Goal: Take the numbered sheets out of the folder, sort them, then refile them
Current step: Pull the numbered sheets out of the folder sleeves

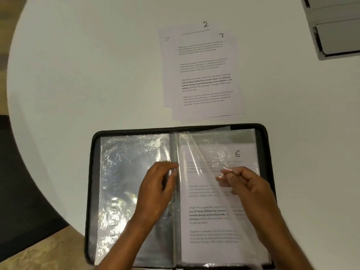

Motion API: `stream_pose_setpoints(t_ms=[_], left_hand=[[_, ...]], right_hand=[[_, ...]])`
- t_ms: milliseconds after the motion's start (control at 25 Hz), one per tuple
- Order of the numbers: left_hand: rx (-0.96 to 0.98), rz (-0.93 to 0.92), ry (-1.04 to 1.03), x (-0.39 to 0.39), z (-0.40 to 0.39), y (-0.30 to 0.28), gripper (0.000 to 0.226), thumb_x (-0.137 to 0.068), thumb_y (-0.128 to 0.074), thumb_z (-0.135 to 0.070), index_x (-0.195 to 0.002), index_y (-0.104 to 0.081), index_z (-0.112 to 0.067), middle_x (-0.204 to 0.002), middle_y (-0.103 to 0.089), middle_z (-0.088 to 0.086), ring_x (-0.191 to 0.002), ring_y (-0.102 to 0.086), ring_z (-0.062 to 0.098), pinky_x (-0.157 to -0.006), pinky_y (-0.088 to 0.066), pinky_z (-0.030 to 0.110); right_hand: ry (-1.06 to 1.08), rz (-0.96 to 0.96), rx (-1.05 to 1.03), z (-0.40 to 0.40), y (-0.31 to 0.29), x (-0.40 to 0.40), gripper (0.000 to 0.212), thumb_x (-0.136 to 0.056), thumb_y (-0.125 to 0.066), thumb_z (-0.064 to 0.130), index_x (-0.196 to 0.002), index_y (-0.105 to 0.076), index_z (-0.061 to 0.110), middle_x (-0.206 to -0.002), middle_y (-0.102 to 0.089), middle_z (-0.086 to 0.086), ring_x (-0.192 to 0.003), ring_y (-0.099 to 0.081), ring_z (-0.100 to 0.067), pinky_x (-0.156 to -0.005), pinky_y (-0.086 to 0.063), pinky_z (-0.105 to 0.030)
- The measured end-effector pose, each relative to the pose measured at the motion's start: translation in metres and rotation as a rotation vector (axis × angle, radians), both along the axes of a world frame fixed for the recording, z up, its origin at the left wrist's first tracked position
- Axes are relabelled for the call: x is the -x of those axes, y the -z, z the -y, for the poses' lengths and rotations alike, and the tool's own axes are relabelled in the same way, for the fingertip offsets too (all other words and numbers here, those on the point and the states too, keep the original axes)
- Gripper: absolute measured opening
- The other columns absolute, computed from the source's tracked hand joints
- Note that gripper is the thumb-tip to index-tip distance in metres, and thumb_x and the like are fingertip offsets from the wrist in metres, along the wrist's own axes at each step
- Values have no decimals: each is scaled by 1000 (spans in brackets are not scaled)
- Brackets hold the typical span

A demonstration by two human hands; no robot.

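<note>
White table point(97, 65): sleeve point(196, 152) (clear) in right grip point(239, 182)

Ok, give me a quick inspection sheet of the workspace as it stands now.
Surface: round white table.
Job's things: open folder at the near edge; sheet 6 in its right sleeve; loose pile beyond it, sheet 7 over sheet 2.
Clutter: grey boxes, far right.
Hands: left hand at the folder's spine; right hand pinches a clear sleeve.
Cables: nothing seen.
Surroundings: dark chair left, beige floor.
</note>
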State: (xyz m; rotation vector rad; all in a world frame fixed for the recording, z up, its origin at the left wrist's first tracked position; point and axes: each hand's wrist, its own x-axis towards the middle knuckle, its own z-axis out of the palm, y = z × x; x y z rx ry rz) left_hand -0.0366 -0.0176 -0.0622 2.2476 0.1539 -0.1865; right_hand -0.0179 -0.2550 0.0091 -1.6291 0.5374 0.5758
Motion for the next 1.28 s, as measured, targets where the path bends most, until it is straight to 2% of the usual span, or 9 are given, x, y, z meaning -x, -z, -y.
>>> stream_pose_setpoints(t_ms=[200, 320, 440, 560, 720, 880, 1040, 1160, 1280], left_hand=[[304, -176, -293, 0, -10, -18, 16, -99, -64, -25, -111, -72, -31, -96, -72, -2, -84, -68, 22, -77, -59, 40], [474, -262, -375, -7, -21, -32, 22, -103, -54, -33, -112, -72, -25, -99, -76, 1, -92, -72, 23, -81, -59, 36], [524, -308, -418, -11, -39, -41, 33, -108, -42, -37, -115, -71, -23, -105, -76, 0, -98, -73, 17, -81, -57, 28], [565, -357, -474, -14, -60, -43, 47, -109, -31, -43, -112, -73, -22, -101, -78, 2, -91, -74, 14, -71, -55, 21], [592, -427, -578, -16, -87, -39, 61, -99, -30, -63, -114, -73, -23, -109, -77, 4, -98, -74, 22, -88, -54, 38], [491, -405, -558, -13, -104, -35, 56, -101, -30, -65, -121, -68, -29, -114, -75, -4, -105, -72, 22, -90, -55, 39], [83, -243, -453, -7, -104, -31, 46, -102, -40, -63, -134, -57, -36, -122, -65, -16, -107, -61, 5, -99, -49, 36], [-266, -133, -403, -5, -94, -28, 65, -101, -45, -59, -154, -36, -23, -141, -54, -8, -118, -50, 7, -108, -35, 38], [-520, -57, -371, -4, -84, -14, 88, -95, -55, -55, -162, -13, -17, -168, -21, 10, -152, -24, 30, -120, -20, 52]], right_hand=[[-52, -60, -241, -52, -24, -6, 15, -97, -63, 25, -106, -74, 22, -101, -79, 6, -96, -72, -4, -76, -45, -16], [-70, -81, -357, -86, -17, -6, 16, -98, -62, 22, -105, -76, 23, -104, -79, -1, -104, -72, -12, -80, -49, -17], [-59, -100, -438, -117, -7, -4, 14, -96, -63, 24, -103, -76, 24, -106, -78, -6, -108, -72, -14, -81, -49, -10], [-47, -103, -454, -142, 7, -2, 17, -98, -64, 30, -110, -75, 24, -113, -77, -2, -113, -70, -14, -94, -48, -21], [-41, -100, -481, -161, 18, -3, 28, -93, -65, 40, -114, -73, 25, -120, -74, 4, -118, -65, -7, -94, -43, -22], [-89, 0, -403, -170, 31, -3, 22, -103, -59, 21, -119, -73, 22, -123, -72, 8, -116, -63, 1, -89, -46, -8], [-156, 103, -243, -157, 44, 1, 26, -102, -61, 17, -122, -69, 31, -126, -68, 16, -119, -61, 2, -103, -51, -25], [-261, 319, 111, -120, 52, -7, 33, -99, -63, 21, -129, -61, 36, -134, -57, 25, -122, -55, 2, -109, -49, -39], [-288, 473, 532, -63, 68, -17, 48, -98, -63, 25, -144, -50, 26, -152, -47, 5, -138, -44, -14, -117, -40, -47]])
